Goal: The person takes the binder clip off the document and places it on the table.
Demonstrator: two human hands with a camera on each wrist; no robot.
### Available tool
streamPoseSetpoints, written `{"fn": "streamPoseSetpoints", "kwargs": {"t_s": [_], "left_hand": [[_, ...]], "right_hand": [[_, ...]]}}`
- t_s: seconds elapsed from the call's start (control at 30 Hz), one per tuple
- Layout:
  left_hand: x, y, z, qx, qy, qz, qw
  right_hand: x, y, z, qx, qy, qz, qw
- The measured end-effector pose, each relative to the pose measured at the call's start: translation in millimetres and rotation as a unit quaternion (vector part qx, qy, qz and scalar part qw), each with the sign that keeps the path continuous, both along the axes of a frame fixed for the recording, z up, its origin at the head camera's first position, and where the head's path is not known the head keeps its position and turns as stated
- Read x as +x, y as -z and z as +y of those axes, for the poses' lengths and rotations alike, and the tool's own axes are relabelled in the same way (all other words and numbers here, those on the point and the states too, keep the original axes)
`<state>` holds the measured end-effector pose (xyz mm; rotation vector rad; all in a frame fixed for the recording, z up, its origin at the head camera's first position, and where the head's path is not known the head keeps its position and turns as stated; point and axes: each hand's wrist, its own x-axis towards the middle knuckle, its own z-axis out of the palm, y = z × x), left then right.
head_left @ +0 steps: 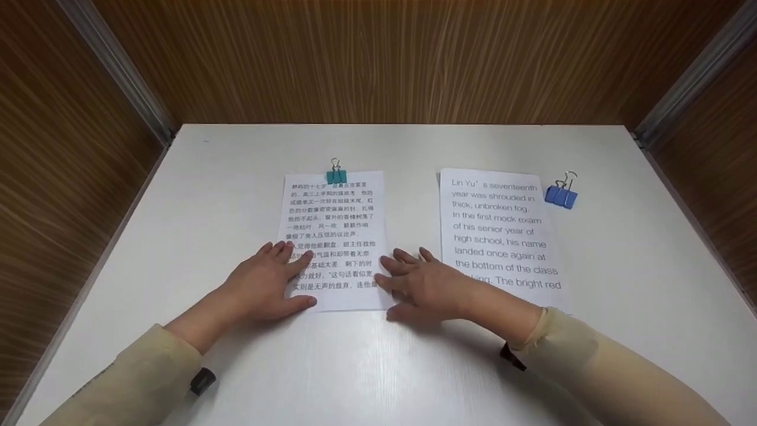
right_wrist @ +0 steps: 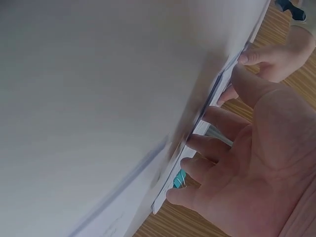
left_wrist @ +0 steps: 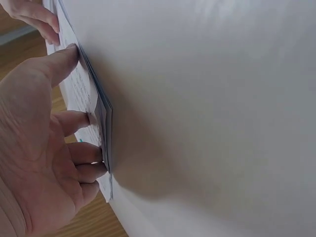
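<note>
On the white bench (head_left: pixel 207 189), a printed paper stack (head_left: pixel 334 228) lies, a teal clip (head_left: pixel 336 177) on its top edge, between the left hand (head_left: pixel 260 288) and right hand (head_left: pixel 430 288), whose spread fingers (head_left: pixel 300 263) touch its opposite sides, gripping nothing.

Hands (left_wrist: pixel 42 143) touching paper stack (left_wrist: pixel 82 85), white table (left_wrist: pixel 212 118)

Booth-like workspace, white tabletop (head_left: pixel 355 367), 3 wood-grain walls (head_left: pixel 378 59)
</note>
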<state>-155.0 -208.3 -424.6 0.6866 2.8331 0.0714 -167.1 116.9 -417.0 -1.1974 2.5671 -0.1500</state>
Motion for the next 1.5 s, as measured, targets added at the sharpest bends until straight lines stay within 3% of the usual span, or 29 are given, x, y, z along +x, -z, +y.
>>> {"fn": "streamPoseSetpoints", "kwargs": {"t_s": [0.5, 1.0, 1.3, 1.5], "left_hand": [[16.5, 0.7, 31.7, 0.004, 0.029, 0.003, 0.9996], [16.3, 3.9, 30.1, 0.013, 0.034, 0.024, 0.9990], [19.4, -1.9, 28.7, 0.024, 0.041, 0.026, 0.9985], [19.2, -5.7, 26.3, 0.028, 0.045, 0.020, 0.9984]], "right_hand": [[25.3, 2.9, 41.4, -0.055, 0.003, 0.008, 0.998], [25.6, 7.2, 41.3, -0.068, 0.009, 0.012, 0.998], [30.1, 0.5, 40.7, -0.073, 0.015, 0.003, 0.997], [24.5, -7.1, 38.5, -0.067, 0.012, -0.003, 0.998]]}}
